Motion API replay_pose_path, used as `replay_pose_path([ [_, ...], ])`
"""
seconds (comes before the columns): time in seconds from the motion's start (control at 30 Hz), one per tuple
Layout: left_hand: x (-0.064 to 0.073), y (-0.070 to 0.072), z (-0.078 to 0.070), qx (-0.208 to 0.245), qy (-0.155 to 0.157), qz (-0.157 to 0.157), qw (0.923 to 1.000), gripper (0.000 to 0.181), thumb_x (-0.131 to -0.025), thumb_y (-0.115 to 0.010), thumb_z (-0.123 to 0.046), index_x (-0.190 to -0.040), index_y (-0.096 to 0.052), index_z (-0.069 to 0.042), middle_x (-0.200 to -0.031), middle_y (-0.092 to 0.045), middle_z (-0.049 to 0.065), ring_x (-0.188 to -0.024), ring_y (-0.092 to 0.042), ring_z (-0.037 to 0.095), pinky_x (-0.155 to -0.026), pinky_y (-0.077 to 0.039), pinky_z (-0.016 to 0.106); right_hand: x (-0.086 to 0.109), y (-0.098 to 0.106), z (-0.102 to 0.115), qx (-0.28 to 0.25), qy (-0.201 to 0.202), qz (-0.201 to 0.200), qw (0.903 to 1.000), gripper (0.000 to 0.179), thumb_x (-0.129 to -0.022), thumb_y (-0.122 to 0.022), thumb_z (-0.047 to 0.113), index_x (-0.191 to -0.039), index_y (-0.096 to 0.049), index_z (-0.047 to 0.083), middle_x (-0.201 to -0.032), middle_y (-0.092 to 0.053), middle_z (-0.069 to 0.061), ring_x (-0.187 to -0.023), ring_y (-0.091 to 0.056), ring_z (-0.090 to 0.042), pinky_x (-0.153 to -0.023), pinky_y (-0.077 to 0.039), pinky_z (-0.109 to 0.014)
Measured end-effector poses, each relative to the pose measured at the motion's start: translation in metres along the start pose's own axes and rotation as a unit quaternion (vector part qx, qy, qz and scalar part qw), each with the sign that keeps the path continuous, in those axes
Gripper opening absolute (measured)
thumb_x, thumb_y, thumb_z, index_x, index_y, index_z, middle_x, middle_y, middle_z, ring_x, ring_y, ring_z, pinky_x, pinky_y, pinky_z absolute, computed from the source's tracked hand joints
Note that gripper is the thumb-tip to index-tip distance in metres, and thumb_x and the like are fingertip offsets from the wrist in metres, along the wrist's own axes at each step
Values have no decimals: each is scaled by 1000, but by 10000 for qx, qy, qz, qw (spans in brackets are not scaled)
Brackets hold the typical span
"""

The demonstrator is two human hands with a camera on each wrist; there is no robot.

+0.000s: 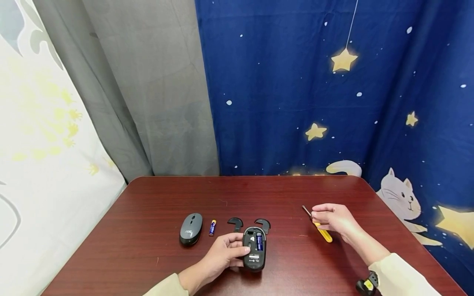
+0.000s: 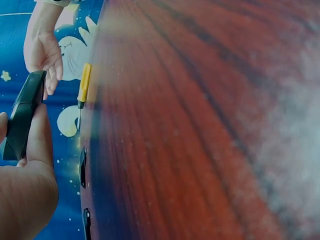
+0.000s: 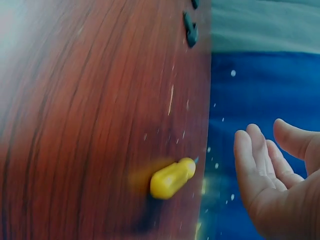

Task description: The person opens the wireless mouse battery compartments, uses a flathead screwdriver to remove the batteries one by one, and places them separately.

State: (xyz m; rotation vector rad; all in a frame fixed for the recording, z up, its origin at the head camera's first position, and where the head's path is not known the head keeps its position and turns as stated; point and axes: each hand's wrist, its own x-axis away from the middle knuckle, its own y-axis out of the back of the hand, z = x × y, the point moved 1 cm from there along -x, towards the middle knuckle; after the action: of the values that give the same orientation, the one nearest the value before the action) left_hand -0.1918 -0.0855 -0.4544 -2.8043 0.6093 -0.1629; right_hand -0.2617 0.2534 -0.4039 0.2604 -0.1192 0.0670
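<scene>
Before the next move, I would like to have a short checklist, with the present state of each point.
1. Left hand holds the black mouse, underside up: ok.
2. One battery lies in that mouse: ok.
3. That battery makes good contact: cannot tell.
4. Mouse closed over the battery: not ok; the battery is exposed, and two black pieces lie on the table.
5. Right hand has taken the yellow screwdriver: not ok; the fingers are apart from it.
6. Loose battery is charged: cannot tell.
</scene>
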Motion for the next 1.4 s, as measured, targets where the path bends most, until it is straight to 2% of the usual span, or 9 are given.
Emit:
replay_pose_path([
  [0.23, 0, 0, 0, -19, 23, -26, 10000, 41, -88, -66, -3, -125, -53, 9, -103, -69, 17, -88, -69, 23, -71, -59, 36, -1, 19, -11, 863, 155, -105, 9961, 38, -89, -69, 7, -120, -58, -12, -104, -67, -23, -90, -67, -30, -75, -58, -40],
  [0.43, 1, 0, -1, -33, 53, -54, 10000, 41, -89, -66, -3, -126, -53, 9, -103, -69, 16, -88, -69, 22, -71, -59, 35, -4, 28, -20, 1459, 325, -87, 9887, 31, -87, -70, 4, -114, -62, -10, -99, -69, -21, -83, -65, -26, -67, -58, -35],
  [0.77, 2, 0, 1, -18, 49, -67, 10000, 41, -88, -67, -3, -125, -54, 9, -102, -69, 16, -87, -69, 21, -69, -59, 33, -7, 28, -34, 1776, -84, -134, 9840, 33, -84, -74, 10, -111, -64, -7, -93, -71, -13, -78, -63, -20, -64, -57, -34],
  [0.9, 2, 0, 1, -10, 42, -50, 10000, 41, -88, -66, -3, -125, -54, 9, -103, -69, 16, -87, -69, 22, -69, -59, 33, -6, 25, -37, 1874, -78, -145, 9822, 33, -84, -75, 10, -109, -64, -7, -92, -70, -13, -76, -62, -20, -63, -57, -35],
  [1.17, 2, 1, 1, 3, 16, -20, 10000, 41, -88, -66, -3, -125, -54, 9, -103, -69, 16, -87, -69, 21, -70, -59, 33, -7, 20, -42, 1773, 2, -149, 9840, 31, -81, -74, 4, -106, -63, -10, -89, -71, -14, -73, -63, -20, -60, -56, -35],
  [1.4, 2, 0, 0, -14, 5, -21, 10000, 41, -88, -66, -2, -126, -54, 9, -103, -69, 16, -88, -69, 22, -71, -59, 35, -9, 19, -46, 1471, -24, -77, 9891, 34, -79, -77, 3, -106, -63, -12, -87, -71, -13, -70, -62, -17, -58, -51, -32],
])
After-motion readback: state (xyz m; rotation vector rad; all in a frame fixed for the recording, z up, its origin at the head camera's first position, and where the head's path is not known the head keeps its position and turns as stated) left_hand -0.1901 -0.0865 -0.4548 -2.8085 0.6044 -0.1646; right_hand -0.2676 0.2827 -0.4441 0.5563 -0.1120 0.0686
